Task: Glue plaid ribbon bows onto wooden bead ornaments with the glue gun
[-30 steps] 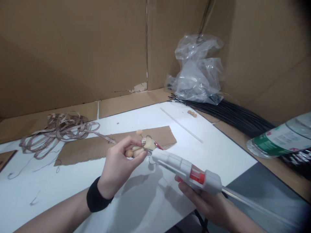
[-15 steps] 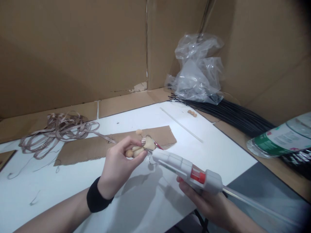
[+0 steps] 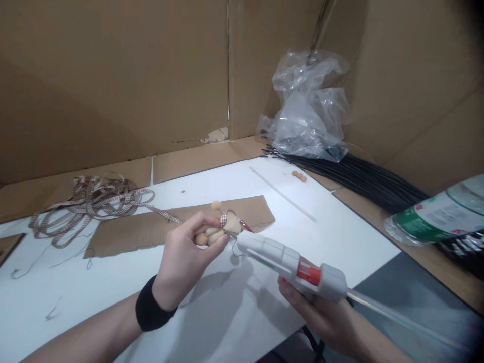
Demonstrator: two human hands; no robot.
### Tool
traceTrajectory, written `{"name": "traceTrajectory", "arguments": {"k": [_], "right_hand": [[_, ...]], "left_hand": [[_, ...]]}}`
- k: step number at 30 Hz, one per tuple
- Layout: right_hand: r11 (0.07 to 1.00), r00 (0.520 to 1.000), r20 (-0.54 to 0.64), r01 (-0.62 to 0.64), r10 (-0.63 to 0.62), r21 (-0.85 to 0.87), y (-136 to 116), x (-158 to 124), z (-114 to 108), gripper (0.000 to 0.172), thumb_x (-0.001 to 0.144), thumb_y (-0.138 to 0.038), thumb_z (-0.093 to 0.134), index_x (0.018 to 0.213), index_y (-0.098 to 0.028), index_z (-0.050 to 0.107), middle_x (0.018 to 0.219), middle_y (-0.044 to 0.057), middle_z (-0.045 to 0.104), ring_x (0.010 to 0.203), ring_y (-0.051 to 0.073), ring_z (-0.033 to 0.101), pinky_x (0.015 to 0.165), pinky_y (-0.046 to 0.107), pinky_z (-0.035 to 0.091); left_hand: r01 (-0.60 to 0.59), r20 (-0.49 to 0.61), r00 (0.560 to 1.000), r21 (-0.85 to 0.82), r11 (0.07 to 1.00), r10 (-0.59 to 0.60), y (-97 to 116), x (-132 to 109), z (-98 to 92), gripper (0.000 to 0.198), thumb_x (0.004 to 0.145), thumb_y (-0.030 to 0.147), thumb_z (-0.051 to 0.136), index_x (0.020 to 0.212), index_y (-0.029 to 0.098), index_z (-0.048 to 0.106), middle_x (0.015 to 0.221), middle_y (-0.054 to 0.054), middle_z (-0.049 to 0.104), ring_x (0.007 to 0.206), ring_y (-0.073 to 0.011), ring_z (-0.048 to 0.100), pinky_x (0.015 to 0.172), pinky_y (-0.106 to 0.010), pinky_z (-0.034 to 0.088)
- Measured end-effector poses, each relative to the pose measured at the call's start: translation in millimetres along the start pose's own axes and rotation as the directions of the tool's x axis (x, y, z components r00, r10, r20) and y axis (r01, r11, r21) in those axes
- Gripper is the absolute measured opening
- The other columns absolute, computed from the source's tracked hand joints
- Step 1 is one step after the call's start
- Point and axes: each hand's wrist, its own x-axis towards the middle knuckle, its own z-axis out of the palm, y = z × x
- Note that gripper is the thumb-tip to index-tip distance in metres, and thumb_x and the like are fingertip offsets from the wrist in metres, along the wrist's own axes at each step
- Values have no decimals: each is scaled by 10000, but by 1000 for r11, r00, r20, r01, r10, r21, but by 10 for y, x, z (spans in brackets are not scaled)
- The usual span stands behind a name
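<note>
Between the thumb and fingers of my left hand (image 3: 191,247) is a small pale wooden figure (image 3: 231,223) with round beads on it. A brown checked ribbon (image 3: 166,215) wraps part of the figure and trails left to a loose coil. My right hand (image 3: 321,307) grips a light grey hot glue gun (image 3: 270,252) with a red part in its side; a clear glue stick (image 3: 393,313) sticks out of its back. The gun's nozzle meets the figure near my left fingertips; exact contact is hard to make out. Behind the figure shows a thin red item (image 3: 247,226), partly hidden.
A cardboard strip (image 3: 128,234) lies under the ribbon on the white table. Farther back are a loose glue stick (image 3: 282,193) and small wooden discs (image 3: 299,176). Black rods (image 3: 363,176), a clear plastic bag (image 3: 308,116) and a plastic bottle (image 3: 434,217) line the right edge. Cardboard walls surround the table.
</note>
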Motion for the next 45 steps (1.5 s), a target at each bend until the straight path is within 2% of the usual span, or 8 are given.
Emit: {"name": "traceTrajectory", "arguments": {"k": [10,16,22,25,29,35,42,45], "right_hand": [[1000,998,-61,-5,5,-3,-14,-13,8,156,830,-306,410,735,-209,486,622,5,554,558,144,548,459,255,437],[996,996,-55,70,-74,-61,-12,6,-23,124,823,-261,419,769,-196,510,649,17,591,578,141,581,463,223,467],[985,981,-149,106,-126,-136,65,-77,-93,161,821,-296,434,839,-210,569,716,31,657,611,168,622,478,227,489],[977,961,-276,-58,-1,-206,167,-78,-137,260,818,-387,442,910,-229,626,735,31,681,587,197,631,497,267,496],[923,837,-475,-366,272,-117,307,160,-172,375,810,-472,440,984,-210,644,749,48,688,651,244,641,600,332,505],[959,907,-383,-246,175,-143,512,594,-113,431,829,-439,405,1085,-153,600,1067,96,637,1029,287,555,879,380,418],[944,948,-202,-280,245,-172,591,644,-36,439,818,-435,412,1146,-175,544,1151,101,589,1052,288,544,868,386,429],[962,967,-155,-227,203,-154,615,617,-61,439,803,-437,447,1168,-201,511,1167,87,568,1061,281,533,859,384,430]], "left_hand": [[-10,-6,1000,2,1000,10,-16,-12,8,186,686,314,624,793,179,555,702,-19,642,591,-141,576,534,-237,443],[-6,3,1000,-1,1000,6,-22,-4,6,182,684,308,618,793,174,560,699,-19,634,590,-136,572,538,-230,447],[49,-2,999,-56,997,-49,6,0,-29,180,672,298,627,781,171,559,649,-3,596,549,-127,554,504,-221,424],[78,17,997,-130,988,-76,33,11,-43,191,672,300,636,785,176,545,628,12,576,536,-125,552,486,-215,411],[148,83,988,-251,956,-132,67,21,-55,215,671,305,649,799,178,531,582,30,557,523,-122,550,466,-200,397],[210,163,974,-371,905,-159,101,-3,-87,211,678,280,657,802,181,517,542,50,554,506,-92,518,470,-171,385],[235,185,967,-382,894,-176,109,-2,-68,203,679,268,660,792,180,515,531,56,557,496,-80,506,464,-160,378],[244,191,965,-387,889,-182,100,-1,-62,202,680,266,660,793,183,515,524,61,554,487,-76,501,456,-158,374]]}}
